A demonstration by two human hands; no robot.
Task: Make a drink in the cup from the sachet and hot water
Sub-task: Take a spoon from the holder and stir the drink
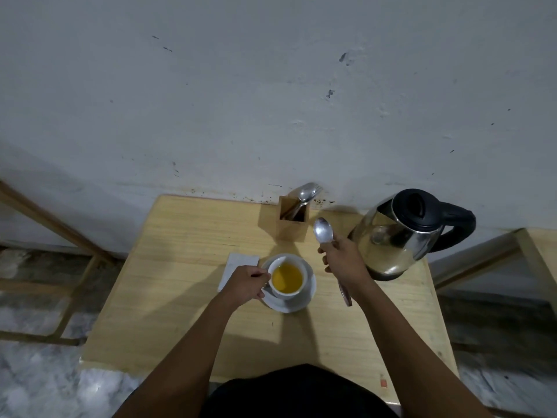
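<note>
A white cup point(297, 265) holding yellow-orange liquid stands on a white saucer point(304, 300) in the middle of the wooden table point(180, 297). My left hand point(245, 282) grips the cup at its left side, where the handle is hidden. My right hand point(342, 260) holds a metal spoon point(323, 230) above the table, bowl pointing away from me, its dark handle end showing below my wrist. The spoon is right of the cup and apart from it. A steel kettle point(398, 236) with a black lid and handle stands at the right. No sachet can be made out.
A wooden cutlery holder point(292, 227) with spoons and a fork stands at the back by the white wall. A folded white napkin point(238, 262) lies left of the saucer, partly under my left hand. Wooden frames stand on either side of the table.
</note>
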